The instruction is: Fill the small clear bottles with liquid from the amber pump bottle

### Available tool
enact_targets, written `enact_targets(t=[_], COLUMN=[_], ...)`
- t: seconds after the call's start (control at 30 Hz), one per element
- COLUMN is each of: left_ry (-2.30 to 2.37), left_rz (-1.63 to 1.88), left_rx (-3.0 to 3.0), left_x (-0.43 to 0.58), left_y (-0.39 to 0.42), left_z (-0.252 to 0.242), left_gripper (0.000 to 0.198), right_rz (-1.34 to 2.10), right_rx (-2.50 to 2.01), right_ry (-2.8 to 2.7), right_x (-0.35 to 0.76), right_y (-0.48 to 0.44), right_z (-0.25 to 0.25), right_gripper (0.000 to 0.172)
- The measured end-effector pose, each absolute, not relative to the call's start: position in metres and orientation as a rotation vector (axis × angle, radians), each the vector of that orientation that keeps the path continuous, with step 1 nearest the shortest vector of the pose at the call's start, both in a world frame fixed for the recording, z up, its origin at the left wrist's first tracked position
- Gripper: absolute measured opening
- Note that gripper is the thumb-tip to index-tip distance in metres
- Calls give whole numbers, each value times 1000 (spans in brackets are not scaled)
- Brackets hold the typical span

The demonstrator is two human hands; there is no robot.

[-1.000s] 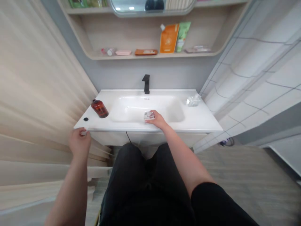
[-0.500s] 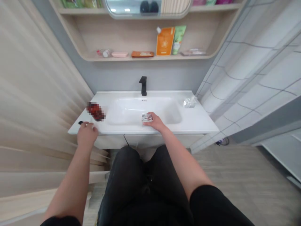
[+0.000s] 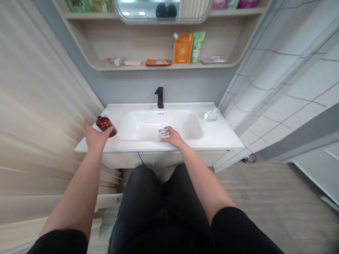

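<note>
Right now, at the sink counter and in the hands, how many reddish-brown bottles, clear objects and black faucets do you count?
Reddish-brown bottle: 1, by the left hand
Clear objects: 2, one in the right hand, one at the right end of the counter
Black faucet: 1
Total: 4

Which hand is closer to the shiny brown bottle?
The left hand. It is right beside the brown bottle, its thumb in front of the bottle's near side. The right hand is farther right, over the sink, holding a small clear object.
</note>
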State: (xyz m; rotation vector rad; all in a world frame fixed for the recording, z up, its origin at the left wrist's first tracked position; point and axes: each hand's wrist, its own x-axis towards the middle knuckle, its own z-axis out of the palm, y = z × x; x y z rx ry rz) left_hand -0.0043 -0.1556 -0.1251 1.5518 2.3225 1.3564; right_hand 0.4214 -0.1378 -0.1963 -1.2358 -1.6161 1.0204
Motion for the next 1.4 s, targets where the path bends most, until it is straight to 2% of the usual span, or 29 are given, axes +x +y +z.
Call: enact_targets(t=[0.1, 0.23, 0.3, 0.5, 0.73, 1.0, 1.23, 1.4], left_ry=[2280, 2316, 2367, 2422, 2086, 1771, 1703, 1654], left_rz=[1529, 1474, 1455, 1417, 1452, 1193, 1163, 1138], left_rx=[1354, 1234, 1181, 1092, 1488, 1698, 1730, 1824], left_x=[8, 17, 18, 18, 86, 177, 181, 181], left_y=[-137, -131, -131, -123, -113, -98, -91, -91], left_z=[-117, -118, -120, -127, -134, -160, -179, -180], left_gripper=[117, 80, 72, 76, 80, 74, 80, 76], right_rz=[997, 997, 1009, 998, 907, 878, 849, 867], right_rx=[-1259, -1264, -1255, -1243, -1352, -1408, -1445, -1476], right_ry=[-1628, -1623, -1624, -1625, -1511, -1536, -1533, -1620], right_x=[421, 421, 420, 421, 422, 422, 420, 430], right_y=[-139, -140, -140, -138, -133, -135, -127, -99], right_z=[-195, -195, -195, -199, -201, -196, -205, -203], right_gripper=[73, 74, 75, 77, 83, 74, 78, 77])
